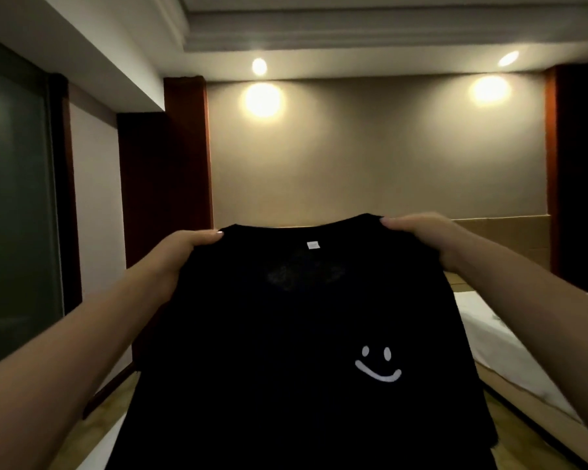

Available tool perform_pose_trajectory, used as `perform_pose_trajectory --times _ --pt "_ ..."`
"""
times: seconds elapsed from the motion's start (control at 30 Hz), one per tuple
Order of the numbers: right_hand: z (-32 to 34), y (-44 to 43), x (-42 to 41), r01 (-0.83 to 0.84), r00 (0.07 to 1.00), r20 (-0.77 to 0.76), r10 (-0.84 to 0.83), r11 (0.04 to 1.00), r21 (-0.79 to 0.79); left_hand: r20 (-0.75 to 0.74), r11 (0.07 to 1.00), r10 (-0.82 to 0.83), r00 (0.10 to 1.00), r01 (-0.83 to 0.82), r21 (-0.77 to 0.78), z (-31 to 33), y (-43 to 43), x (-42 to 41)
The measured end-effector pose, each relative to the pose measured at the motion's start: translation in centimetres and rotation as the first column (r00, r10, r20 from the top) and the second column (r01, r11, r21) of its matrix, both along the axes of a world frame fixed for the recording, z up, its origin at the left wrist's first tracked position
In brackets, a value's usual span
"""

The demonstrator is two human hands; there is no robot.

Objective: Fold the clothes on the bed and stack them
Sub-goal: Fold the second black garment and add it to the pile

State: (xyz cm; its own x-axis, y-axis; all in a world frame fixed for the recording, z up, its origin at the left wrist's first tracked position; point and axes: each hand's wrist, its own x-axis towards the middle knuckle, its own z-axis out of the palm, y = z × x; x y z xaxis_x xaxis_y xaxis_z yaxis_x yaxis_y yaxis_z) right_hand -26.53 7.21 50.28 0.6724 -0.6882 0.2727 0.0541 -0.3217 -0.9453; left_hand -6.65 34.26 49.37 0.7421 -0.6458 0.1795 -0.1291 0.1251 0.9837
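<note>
A black T-shirt (286,334) with a small white smiley face on its chest and a white neck label hangs spread out in front of me, held up in the air. My left hand (190,242) pinches its left shoulder and my right hand (418,230) pinches its right shoulder. The shirt hides most of what lies below it.
A bed with white bedding (499,337) shows at the lower right, behind the shirt. A white edge (92,446) shows at the lower left. A beige wall (370,157) with lit lamps is ahead, and a dark glass panel (14,198) stands on the left.
</note>
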Motion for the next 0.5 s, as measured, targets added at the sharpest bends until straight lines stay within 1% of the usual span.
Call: perform_pose_trajectory --times 0.03,0.07,0.1,0.17,0.2,0.23,0.27,0.3,0.33,0.37,0.4,0.43,0.5 --pt "-0.7 0.6 0.5 -0.041 0.999 0.013 0.039 0.987 0.156 -0.105 0.999 0.014 0.994 -0.018 -0.033 -1.0 -0.4 -0.9" --pt "-1.8 1.7 0.9 -0.079 0.997 0.028 0.075 0.959 0.272 -0.200 0.997 0.025 0.980 -0.037 -0.061 -2.3 -0.9 -1.9" --pt "-2.8 2.7 1.4 -0.105 0.994 0.058 0.090 0.930 0.352 -0.276 0.994 0.025 0.961 -0.053 -0.095 -3.5 -1.3 -3.4" --pt "-5.4 5.4 2.3 -0.124 0.988 0.132 0.075 0.899 0.421 -0.390 0.982 0.003 0.921 -0.076 -0.172 -6.0 -2.4 -6.6" --pt "-7.0 6.6 2.9 -0.100 0.985 0.167 0.036 0.915 0.392 -0.405 0.973 -0.011 0.914 -0.083 -0.213 -7.4 -3.1 -7.9" --pt "-8.7 7.7 3.3 -0.038 0.981 0.191 -0.022 0.952 0.305 -0.374 0.965 0.016 0.927 -0.112 -0.236 -9.0 -4.0 -9.1" --pt "-10.5 9.0 3.6 0.051 0.977 0.195 -0.084 0.984 0.172 -0.290 0.955 0.090 0.953 -0.165 -0.246 -10.7 -5.0 -9.9" --pt "-12.3 10.2 3.7 0.142 0.972 0.186 -0.143 0.990 0.017 -0.169 0.944 0.185 0.968 -0.223 -0.244 -12.3 -5.8 -10.4" --pt "-14.0 11.6 3.5 0.219 0.965 0.173 -0.198 0.969 -0.112 -0.053 0.936 0.264 0.963 -0.269 -0.225 -13.7 -6.4 -10.9" --pt "-15.4 12.8 3.3 0.258 0.962 0.146 -0.231 0.942 -0.216 0.024 0.932 0.308 0.951 -0.296 -0.207 -14.9 -6.7 -11.3" --pt "-16.4 14.0 3.0 0.262 0.964 0.118 -0.237 0.917 -0.300 0.072 0.935 0.317 0.946 -0.298 -0.194 -15.7 -6.8 -11.5" --pt "-17.4 14.8 2.9 0.240 0.971 0.085 -0.225 0.904 -0.353 0.103 0.938 0.317 0.943 -0.296 -0.180 -16.3 -6.8 -11.6" --pt "-18.5 15.6 2.9 0.232 0.971 0.045 -0.233 0.893 -0.386 0.156 0.942 0.322 0.934 -0.299 -0.150 -17.0 -6.6 -11.5"
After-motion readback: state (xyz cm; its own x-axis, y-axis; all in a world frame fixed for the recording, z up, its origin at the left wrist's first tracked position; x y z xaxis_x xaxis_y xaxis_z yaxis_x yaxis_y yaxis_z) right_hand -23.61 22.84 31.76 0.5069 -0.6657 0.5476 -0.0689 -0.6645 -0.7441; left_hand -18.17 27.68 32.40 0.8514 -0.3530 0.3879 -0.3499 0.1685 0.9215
